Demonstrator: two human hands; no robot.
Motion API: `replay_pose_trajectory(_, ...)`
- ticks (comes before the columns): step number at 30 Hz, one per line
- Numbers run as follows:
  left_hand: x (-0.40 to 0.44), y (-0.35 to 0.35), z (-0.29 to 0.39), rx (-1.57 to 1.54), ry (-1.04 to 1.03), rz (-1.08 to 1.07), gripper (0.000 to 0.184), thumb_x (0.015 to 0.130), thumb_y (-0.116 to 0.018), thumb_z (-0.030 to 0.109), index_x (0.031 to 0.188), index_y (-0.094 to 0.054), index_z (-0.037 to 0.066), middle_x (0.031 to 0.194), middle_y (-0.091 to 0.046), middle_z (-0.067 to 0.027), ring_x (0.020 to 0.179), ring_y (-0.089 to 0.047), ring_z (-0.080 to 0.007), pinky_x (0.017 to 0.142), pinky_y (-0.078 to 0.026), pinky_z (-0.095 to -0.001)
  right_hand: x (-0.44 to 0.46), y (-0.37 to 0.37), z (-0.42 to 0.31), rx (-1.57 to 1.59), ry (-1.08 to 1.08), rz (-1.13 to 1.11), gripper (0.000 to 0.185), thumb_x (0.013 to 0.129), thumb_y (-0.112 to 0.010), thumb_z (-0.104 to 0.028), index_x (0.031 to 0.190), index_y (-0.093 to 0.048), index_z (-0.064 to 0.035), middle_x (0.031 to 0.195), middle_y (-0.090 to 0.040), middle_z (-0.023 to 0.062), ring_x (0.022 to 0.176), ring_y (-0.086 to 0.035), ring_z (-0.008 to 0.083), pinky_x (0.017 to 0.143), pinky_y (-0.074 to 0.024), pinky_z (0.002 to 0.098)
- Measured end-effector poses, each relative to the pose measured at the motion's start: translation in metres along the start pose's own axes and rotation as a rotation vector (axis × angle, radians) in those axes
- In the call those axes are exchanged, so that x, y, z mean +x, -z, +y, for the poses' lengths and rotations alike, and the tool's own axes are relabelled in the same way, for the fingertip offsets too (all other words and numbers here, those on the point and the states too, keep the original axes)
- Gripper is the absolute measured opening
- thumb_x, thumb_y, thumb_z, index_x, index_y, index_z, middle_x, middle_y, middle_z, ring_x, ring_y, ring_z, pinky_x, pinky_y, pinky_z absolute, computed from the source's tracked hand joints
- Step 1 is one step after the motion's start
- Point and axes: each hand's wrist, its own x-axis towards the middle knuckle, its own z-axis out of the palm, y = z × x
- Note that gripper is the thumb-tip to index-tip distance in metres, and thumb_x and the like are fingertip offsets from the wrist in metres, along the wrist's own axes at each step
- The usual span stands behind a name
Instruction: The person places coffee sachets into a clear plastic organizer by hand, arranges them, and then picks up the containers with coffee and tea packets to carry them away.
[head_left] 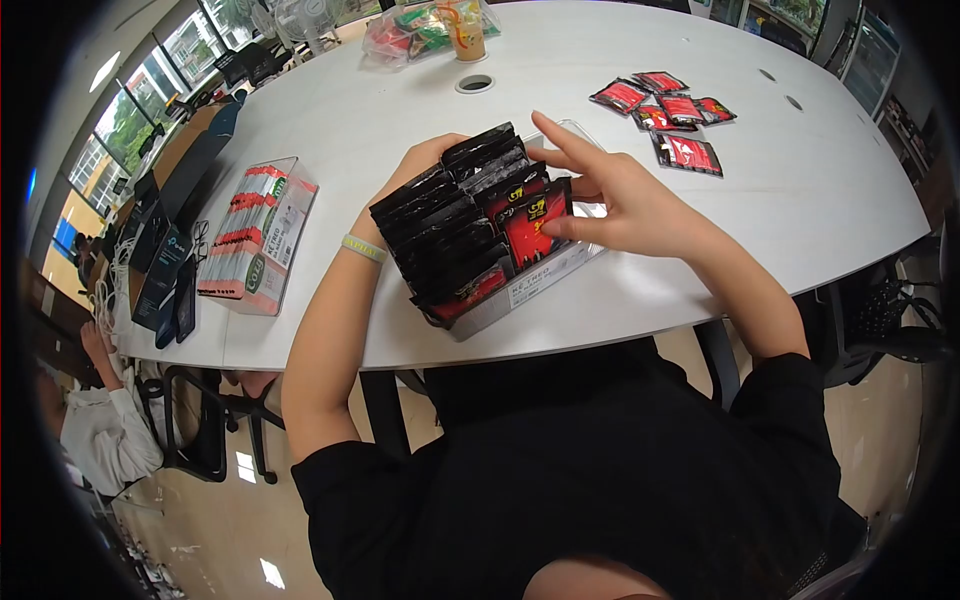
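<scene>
A clear plastic box (pixel 535 290) in front of me is packed with two rows of black-and-red coffee sachets standing on edge. My left hand (pixel 428 160) is at the box's far left side, its fingers hidden behind the sachets. At the right end of the box, my right hand (pixel 625 205) pinches a red G7 coffee sachet (pixel 530 238), thumb on its front. The index finger of that hand points up and away. Loose sachets of the same kind (pixel 686 153) lie in a small group farther back on the right.
On the left of the white table (pixel 400 110) stands a second clear box (pixel 290 225) of red-and-white sachets. Beyond it are dark cartons (pixel 165 265) and cables. A plastic bag (pixel 405 38) and a drink cup (pixel 463 35) stand at the back, near a cable hole (pixel 475 84). Another person (pixel 105 430) sits at left.
</scene>
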Motion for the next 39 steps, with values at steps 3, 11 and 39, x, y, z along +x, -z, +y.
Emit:
replay_pose_trajectory(3,0.0,0.002,0.0,0.093,-0.034,-0.001,0.032,0.079,-0.06,0.007,0.109,-0.056,-0.002,0.099,-0.062,-0.0067,0.09,-0.057,-0.0103,0.082,-0.046,-0.024,0.0,-0.001,0.001,-0.224,0.158,0.036,0.084,0.075,-0.07,-0.017,0.141,-0.019,-0.008,0.123,-0.05,0.0235,0.097,-0.062,0.0272,0.082,-0.0493,0.0344)
replay_pose_trajectory(11,0.003,0.004,-0.002,0.199,-0.022,0.008,0.031,0.077,-0.06,0.007,0.107,-0.057,-0.002,0.099,-0.062,-0.0067,0.091,-0.056,-0.0107,0.083,-0.045,-0.0246,-0.013,0.098,0.04,-0.712,-0.047,0.301,0.054,0.071,-0.064,-0.01,0.123,-0.051,-0.0066,0.104,-0.062,0.0166,0.094,-0.062,0.0264,0.075,-0.0495,0.0352)
replay_pose_trajectory(39,0.001,0.0,0.006,0.217,-0.024,0.015,0.036,0.08,-0.06,0.005,0.114,-0.053,-0.004,0.103,-0.061,-0.0074,0.09,-0.058,-0.0104,0.084,-0.047,-0.0247,-0.014,0.088,0.009,0.056,0.239,0.536,0.027,0.079,-0.059,0.0,0.106,-0.056,0.0011,0.091,-0.063,0.0065,0.074,-0.059,0.0066,0.063,-0.0483,0.0209)
